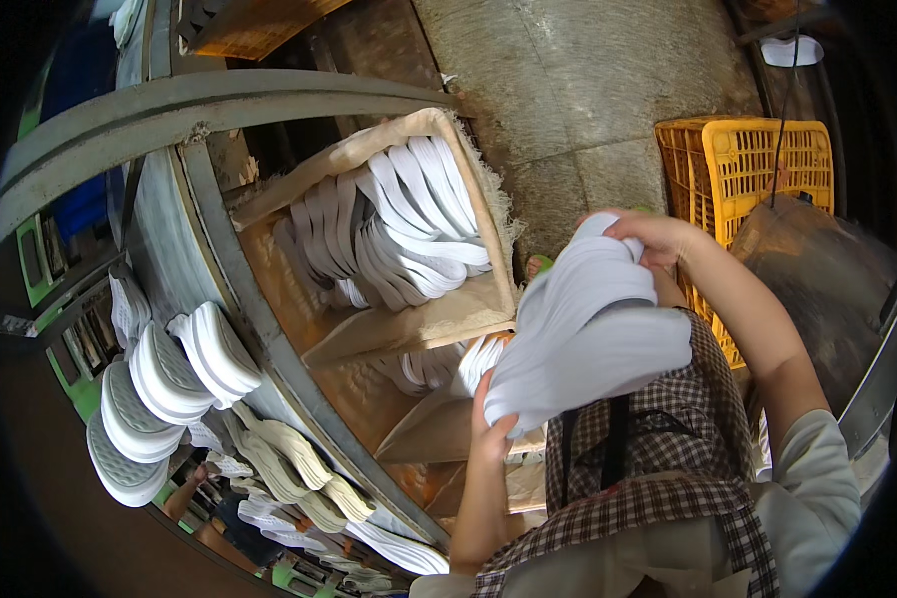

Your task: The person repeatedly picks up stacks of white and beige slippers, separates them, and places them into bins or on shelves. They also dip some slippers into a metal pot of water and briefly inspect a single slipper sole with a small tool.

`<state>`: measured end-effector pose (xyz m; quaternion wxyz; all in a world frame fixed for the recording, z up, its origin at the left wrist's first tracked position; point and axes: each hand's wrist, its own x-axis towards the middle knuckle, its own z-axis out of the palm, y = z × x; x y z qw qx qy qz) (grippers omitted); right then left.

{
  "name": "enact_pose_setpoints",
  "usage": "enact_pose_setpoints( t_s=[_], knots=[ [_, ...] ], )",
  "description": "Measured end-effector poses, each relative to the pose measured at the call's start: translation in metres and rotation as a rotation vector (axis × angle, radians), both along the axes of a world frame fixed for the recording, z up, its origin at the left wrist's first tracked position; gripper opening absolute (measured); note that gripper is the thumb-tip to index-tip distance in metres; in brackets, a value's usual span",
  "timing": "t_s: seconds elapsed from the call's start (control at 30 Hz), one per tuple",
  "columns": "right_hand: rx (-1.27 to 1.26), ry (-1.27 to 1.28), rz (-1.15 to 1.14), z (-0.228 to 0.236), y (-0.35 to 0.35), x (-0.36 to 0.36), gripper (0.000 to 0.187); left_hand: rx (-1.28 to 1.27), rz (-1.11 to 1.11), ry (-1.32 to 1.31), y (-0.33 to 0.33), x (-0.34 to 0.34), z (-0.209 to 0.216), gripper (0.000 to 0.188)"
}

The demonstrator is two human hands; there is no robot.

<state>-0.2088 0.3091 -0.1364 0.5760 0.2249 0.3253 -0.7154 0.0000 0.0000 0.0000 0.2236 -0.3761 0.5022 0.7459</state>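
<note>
A thick stack of white shoe soles spans the space between my two hands, in front of my checked apron. My left hand is closed round the lower left end of the stack. At its upper end, my right hand grips the soles with the fingers over the top. Just left of the stack, an open bin with a ragged cloth-like rim holds several more white soles packed in rows. Below it, a lower compartment holds further white soles, partly hidden by the stack and my left hand.
A metal frame bar crosses above the bin. On the left ledge lie thick white soles and cream ones. A yellow plastic crate stands right of my right arm, beside a dark sheet-like cover. Another person's arm shows lower left.
</note>
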Motion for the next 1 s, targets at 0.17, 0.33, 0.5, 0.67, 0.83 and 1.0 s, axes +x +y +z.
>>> enact_pose_setpoints(
  t_s=[0.17, 0.33, 0.5, 0.67, 0.83, 1.0],
  knots=[
    [0.201, 0.177, -0.037, 0.009, 0.008, -0.043, 0.056, -0.139, 0.178, 0.011, -0.03, 0.019, 0.009, 0.088],
    [0.289, 0.287, -0.156, 0.0, 0.035, -0.053, 0.059, -0.363, 0.329, 0.062, -0.058, -0.004, -0.026, 0.067],
    [0.141, 0.219, -0.312, -0.023, 0.058, -0.01, 0.067, -0.353, 0.472, -0.019, -0.067, -0.026, -0.047, 0.061],
    [0.193, 0.148, -0.402, -0.019, 0.069, 0.022, 0.066, -0.211, 0.431, 0.129, -0.029, -0.022, 0.004, 0.072],
    [0.129, 0.159, -0.381, -0.004, 0.08, 0.045, 0.057, -0.087, 0.315, 0.305, -0.005, -0.021, 0.079, 0.076],
    [-0.026, 0.187, -0.565, 0.028, 0.089, 0.029, 0.06, -0.132, 0.255, 0.444, 0.005, -0.029, 0.165, 0.075]
  ],
)
